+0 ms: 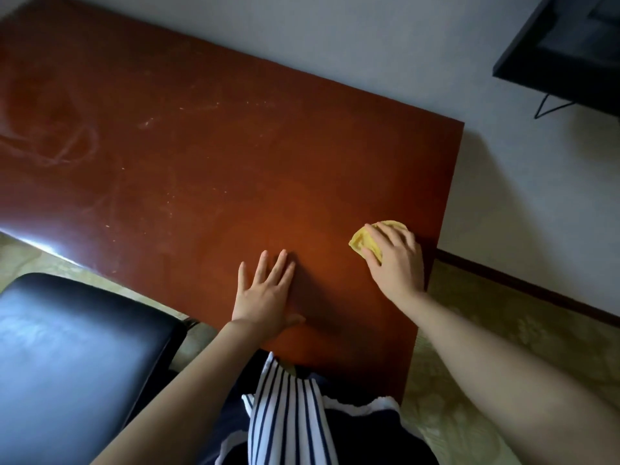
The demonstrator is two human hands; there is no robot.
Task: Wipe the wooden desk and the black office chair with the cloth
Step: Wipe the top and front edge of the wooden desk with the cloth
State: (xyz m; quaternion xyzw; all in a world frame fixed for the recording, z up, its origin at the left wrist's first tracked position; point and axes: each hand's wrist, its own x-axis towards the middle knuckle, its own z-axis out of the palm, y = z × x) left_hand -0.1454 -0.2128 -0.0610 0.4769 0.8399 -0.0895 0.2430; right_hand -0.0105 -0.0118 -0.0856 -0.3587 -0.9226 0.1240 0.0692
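We see the left grip [268, 293] flat on the table [201, 146] at lower centre of the frame, fingers spread, holding nothing. The right grip [396, 263] is to its right, near the table's right edge. Its fingers curl over a bunched yellow cloth [364, 243] and press it on the wood. The cloth pokes out left of the fingers. Pale dust smears [50, 135] mark the table at upper left. The black chair [73, 347] seat is lower left, near the table. A dark screen [563, 38] sits upper right.
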